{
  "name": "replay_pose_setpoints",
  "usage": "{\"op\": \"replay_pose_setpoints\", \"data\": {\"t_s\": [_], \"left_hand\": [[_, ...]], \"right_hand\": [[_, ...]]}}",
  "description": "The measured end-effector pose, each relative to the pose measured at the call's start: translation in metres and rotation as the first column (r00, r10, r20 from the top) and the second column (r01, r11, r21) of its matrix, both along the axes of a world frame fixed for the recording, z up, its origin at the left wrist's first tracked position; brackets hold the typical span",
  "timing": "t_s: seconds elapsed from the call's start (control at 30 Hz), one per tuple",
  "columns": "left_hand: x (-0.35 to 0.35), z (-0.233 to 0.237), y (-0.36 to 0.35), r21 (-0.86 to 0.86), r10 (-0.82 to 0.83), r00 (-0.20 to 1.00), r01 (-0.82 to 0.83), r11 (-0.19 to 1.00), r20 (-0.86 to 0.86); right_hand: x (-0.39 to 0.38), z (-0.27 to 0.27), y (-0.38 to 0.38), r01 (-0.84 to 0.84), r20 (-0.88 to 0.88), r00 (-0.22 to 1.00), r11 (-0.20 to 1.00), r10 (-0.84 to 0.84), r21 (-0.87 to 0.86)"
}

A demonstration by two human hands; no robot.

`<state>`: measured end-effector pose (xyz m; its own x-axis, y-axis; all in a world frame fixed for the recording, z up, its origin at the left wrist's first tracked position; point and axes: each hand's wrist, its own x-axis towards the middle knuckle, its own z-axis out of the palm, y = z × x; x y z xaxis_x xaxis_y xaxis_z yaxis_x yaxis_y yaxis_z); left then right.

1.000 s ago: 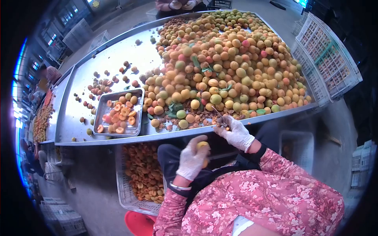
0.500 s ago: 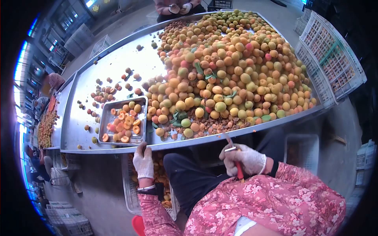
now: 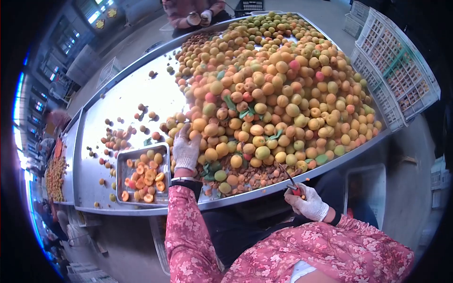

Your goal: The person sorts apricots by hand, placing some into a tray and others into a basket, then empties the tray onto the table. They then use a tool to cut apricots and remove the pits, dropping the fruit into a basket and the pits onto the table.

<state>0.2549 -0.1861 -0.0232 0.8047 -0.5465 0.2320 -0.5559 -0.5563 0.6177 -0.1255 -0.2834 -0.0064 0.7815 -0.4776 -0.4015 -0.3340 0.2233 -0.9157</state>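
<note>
Gloved left hand (image 3: 186, 153), centre-left, fingers spread on apricots (image 3: 292, 110); gloved right hand (image 3: 309, 203), lower right, fingers wrapped around red-handled tool (image 3: 297, 191).

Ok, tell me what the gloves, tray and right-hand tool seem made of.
Gloves: probably knitted cotton, matte, going by the soft white, cloth-like surface.
Tray: likely stainless steel, smooth, judging by its shiny grey rim.
Tool: shaft perhaps dull metal, being thin and dark; red grip possibly plastic, mostly hidden.

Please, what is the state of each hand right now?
Left hand: open, at the fruit pile.
Right hand: closed, holding a red-handled tool.
</note>
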Motion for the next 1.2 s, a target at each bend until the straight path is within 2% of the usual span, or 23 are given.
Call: {"op": "replay_pose_setpoints", "data": {"t_s": [0.03, 0.07, 0.13, 0.17, 0.27, 0.3, 0.33, 0.37, 0.4, 0.43, 0.47, 0.53, 0.6, 0.63, 0.8, 0.87, 0.9, 1.0, 1.03, 1.07, 1.13, 1.17, 1.2], "left_hand": [[0.012, -0.012, -0.011, -0.061, -0.035, 0.999, 0.035, 0.998, 0.000], [0.020, -0.026, -0.018, -0.059, -0.045, 0.999, 0.045, 0.997, -0.004], [0.016, -0.025, -0.035, 0.206, -0.063, 0.984, 0.027, 0.978, 0.167], [0.020, -0.042, -0.038, 0.160, -0.064, 0.964, 0.023, 0.987, 0.257], [0.001, -0.037, -0.036, 0.199, -0.023, 0.976, -0.022, 0.980, 0.218], [-0.011, -0.025, -0.035, 0.182, -0.022, 0.998, 0.010, 0.983, 0.059], [-0.017, -0.023, -0.035, 0.165, -0.108, 0.992, 0.097, 0.981, 0.060], [-0.029, -0.020, -0.035, 0.262, -0.162, 0.981, 0.129, 0.956, 0.110], [-0.045, -0.009, -0.039, 0.357, -0.223, 0.963, 0.156, 0.921, 0.154], [-0.054, -0.010, -0.043, 0.358, -0.226, 0.961, 0.157, 0.920, 0.159], [-0.063, -0.012, -0.046, 0.347, -0.209, 0.950, 0.121, 0.930, 0.231], [-0.073, -0.017, -0.047, 0.330, -0.193, 0.933, 0.087, 0.940, 0.304], [-0.075, -0.019, -0.047, 0.320, -0.162, 0.929, 0.050, 0.946, 0.333], [-0.081, -0.018, -0.047, 0.329, -0.118, 0.957, 0.025, 0.944, 0.264], [-0.109, -0.021, -0.030, 0.218, -0.125, 0.960, 0.071, 0.973, 0.249], [-0.103, -0.033, -0.022, 0.002, -0.199, 0.964, 0.202, 0.979, 0.174], [-0.101, -0.022, -0.016, -0.040, -0.240, 0.969, 0.243, 0.969, 0.067], [-0.083, -0.004, 0.012, -0.039, -0.270, 0.946, 0.281, 0.959, 0.180], [-0.078, 0.005, 0.026, -0.011, -0.192, 0.925, 0.207, 0.978, 0.329], [-0.064, 0.004, 0.042, -0.016, -0.166, 0.935, 0.180, 0.984, 0.315], [-0.045, 0.006, 0.080, 0.266, -0.074, 0.908, -0.042, 0.963, 0.411], [-0.038, 0.004, 0.099, 0.400, -0.027, 0.911, -0.153, 0.904, 0.411], [-0.028, -0.006, 0.115, 0.472, 0.064, 0.950, -0.210, 0.856, 0.305]], "right_hand": [[-0.001, -0.007, -0.004, 0.039, 0.019, 0.999, 0.995, -0.038, -0.089], [0.000, -0.007, -0.009, 0.049, 0.015, 0.999, 0.995, -0.048, -0.088], [0.003, -0.006, -0.019, 0.253, 0.019, 0.966, 0.963, -0.256, 0.089], [0.005, -0.013, -0.025, 0.309, 0.057, 0.948, 0.950, -0.312, 0.055], [0.015, -0.035, -0.037, 0.445, 0.195, 0.884, 0.893, -0.426, -0.069], [0.018, -0.039, -0.042, 0.424, 0.202, 0.897, 0.895, -0.393, -0.143], [0.024, -0.045, -0.044, 0.418, 0.203, 0.899, 0.899, -0.388, -0.135], [0.031, -0.052, -0.045, 0.393, 0.245, 0.915, 0.842, -0.319, -0.370], [0.037, -0.055, -0.046, 0.362, 0.271, 0.931, 0.727, -0.246, -0.584], [0.042, -0.038, -0.044, 0.230, 0.126, 0.969, 0.587, -0.213, -0.776], [0.049, -0.034, -0.041, 0.195, 0.099, 0.975, 0.550, -0.199, -0.812], [0.046, -0.039, -0.040, -0.037, -0.067, 0.996, 0.380, -0.066, -0.924], [0.047, -0.042, -0.037, -0.015, -0.042, 0.997, 0.348, -0.071, -0.938], [0.048, -0.044, -0.035, 0.000, -0.025, 0.997, 0.320, -0.074, -0.947], [0.049, -0.052, -0.031, 0.017, -0.009, 0.994, 0.233, -0.110, -0.972], [0.050, -0.056, -0.030, 0.030, 0.011, 0.996, 0.206, -0.093, -0.978], [0.049, -0.057, -0.030, 0.039, 0.023, 0.996, 0.180, -0.088, -0.983], [0.049, -0.056, -0.028, 0.049, 0.037, 0.995, 0.136, -0.089, -0.989], [0.049, -0.057, -0.029, 0.058, 0.048, 0.996, 0.121, -0.081, -0.991], [0.049, -0.058, -0.029, 0.066, 0.059, 0.996, 0.109, -0.074, -0.992], [0.048, -0.061, -0.029, 0.050, 0.043, 0.996, 0.104, -0.072, -0.993], [0.048, -0.062, -0.030, 0.033, 0.027, 0.997, 0.099, -0.067, -0.994], [0.049, -0.061, -0.029, 0.037, 0.030, 0.997, 0.099, -0.073, -0.994]]}}
